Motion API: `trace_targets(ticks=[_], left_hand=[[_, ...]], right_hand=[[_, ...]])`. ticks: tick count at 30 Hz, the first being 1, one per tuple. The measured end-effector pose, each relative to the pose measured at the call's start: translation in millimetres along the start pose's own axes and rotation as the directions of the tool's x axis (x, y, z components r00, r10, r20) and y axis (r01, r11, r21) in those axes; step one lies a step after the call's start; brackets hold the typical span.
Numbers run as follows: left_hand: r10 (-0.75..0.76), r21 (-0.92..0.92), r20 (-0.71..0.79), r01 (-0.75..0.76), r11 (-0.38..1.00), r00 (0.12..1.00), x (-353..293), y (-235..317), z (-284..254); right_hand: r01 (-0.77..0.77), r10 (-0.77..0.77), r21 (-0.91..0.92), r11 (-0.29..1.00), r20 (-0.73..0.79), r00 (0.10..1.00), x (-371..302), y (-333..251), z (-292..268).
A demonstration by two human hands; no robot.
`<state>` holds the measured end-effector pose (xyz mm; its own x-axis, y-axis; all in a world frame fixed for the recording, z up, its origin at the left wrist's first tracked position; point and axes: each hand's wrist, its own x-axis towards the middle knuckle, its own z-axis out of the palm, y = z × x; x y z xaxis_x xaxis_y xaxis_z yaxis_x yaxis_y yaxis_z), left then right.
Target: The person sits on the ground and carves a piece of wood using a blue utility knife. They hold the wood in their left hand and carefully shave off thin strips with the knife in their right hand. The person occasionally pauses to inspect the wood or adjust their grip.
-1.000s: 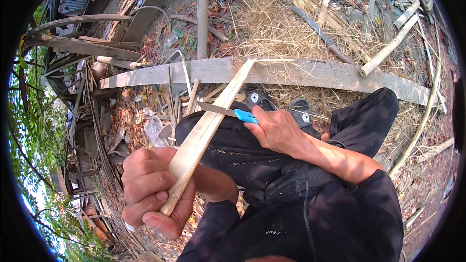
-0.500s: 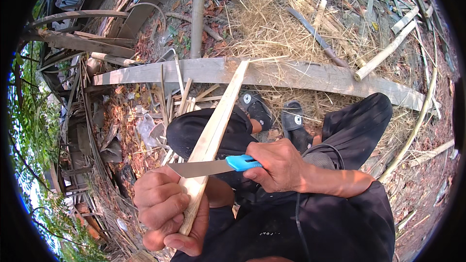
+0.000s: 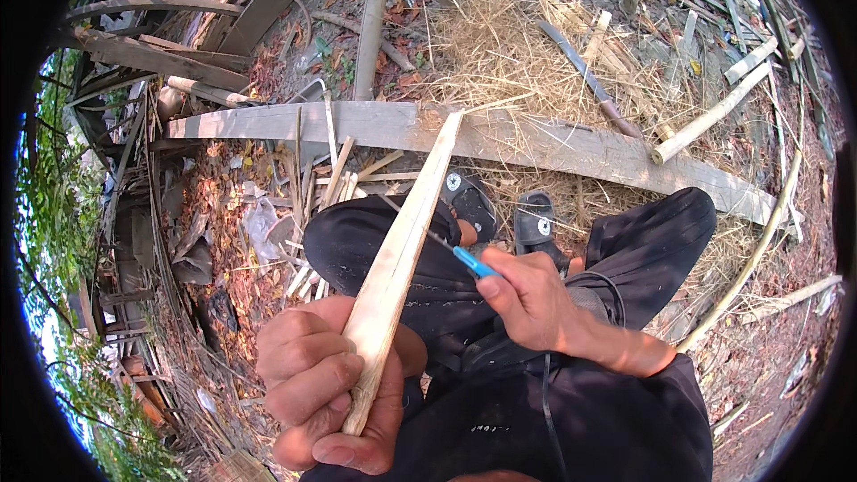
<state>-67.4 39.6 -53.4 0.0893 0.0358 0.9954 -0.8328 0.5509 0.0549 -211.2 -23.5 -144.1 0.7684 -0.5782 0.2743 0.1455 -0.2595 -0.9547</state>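
A pale, flat wooden strip (image 3: 406, 236) slants up and away from my left hand (image 3: 326, 384), which is closed round its near end. Its far, narrower tip lies over the grey plank. My right hand (image 3: 536, 299) grips a knife with a light blue handle (image 3: 473, 261). The thin blade is turned nearly edge-on and passes behind the middle of the strip, so part of it is hidden; I cannot tell if it touches the wood.
A long grey plank (image 3: 330, 122) crosses in front of my feet. Beyond it are a straw-like shavings heap (image 3: 491, 45), a dark-bladed machete (image 3: 580, 67) and a cut pole (image 3: 714, 116). Thin sticks (image 3: 335, 183) and a clear plastic bag (image 3: 259, 228) lie at left.
The knife has moved from across the top of the strip, near my left hand, to farther along and behind it. Its blade has turned edge-on. My left hand keeps its grip.
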Motion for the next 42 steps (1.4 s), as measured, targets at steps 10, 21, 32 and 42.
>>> trace_targets(ticks=[10,21,32,42], left_hand=[[0.014,0.128,-0.088,-0.003,0.992,0.996,14.4,-12.1,4.6],[0.054,0.429,-0.360,0.114,0.896,0.931,35.8,-30.1,24.4],[0.027,0.410,-0.323,0.115,0.905,0.946,37.5,-29.4,27.5],[0.062,0.369,-0.286,0.050,0.928,0.956,32.6,-34.0,39.4]], right_hand=[[0.220,-0.255,-0.347,0.912,-0.059,0.965,11.1,-6.4,24.8],[-0.193,0.167,-0.147,0.970,-0.170,0.971,35.0,-5.6,-5.0],[-0.344,0.297,-0.427,0.836,-0.175,0.939,32.2,69.9,22.4],[-0.055,0.051,-0.061,0.997,-0.078,0.996,31.6,-88.0,-0.3]])
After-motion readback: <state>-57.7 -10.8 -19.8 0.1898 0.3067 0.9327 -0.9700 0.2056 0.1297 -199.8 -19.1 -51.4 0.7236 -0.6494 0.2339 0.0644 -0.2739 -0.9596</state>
